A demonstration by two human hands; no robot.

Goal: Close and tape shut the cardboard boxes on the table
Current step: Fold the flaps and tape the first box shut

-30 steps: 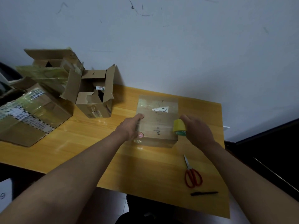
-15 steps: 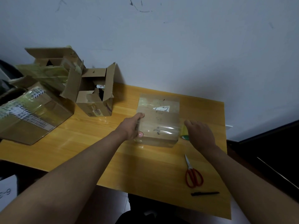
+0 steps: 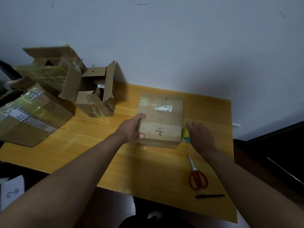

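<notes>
A closed cardboard box with clear tape across its top lies in the middle of the wooden table. My left hand grips the box's left side, thumb at the front corner. My right hand holds a yellow tape roll low against the box's right side, near the tabletop; most of the roll is hidden by the hand. An open box with raised flaps stands at the back left.
Red-handled scissors and a black pen lie near the table's front right. A large taped box and more open boxes crowd the left end. The wall runs right behind the table.
My right hand has carried the tape roll from the box's top right edge down its right side to the tabletop. My left hand has kept its grip on the box.
</notes>
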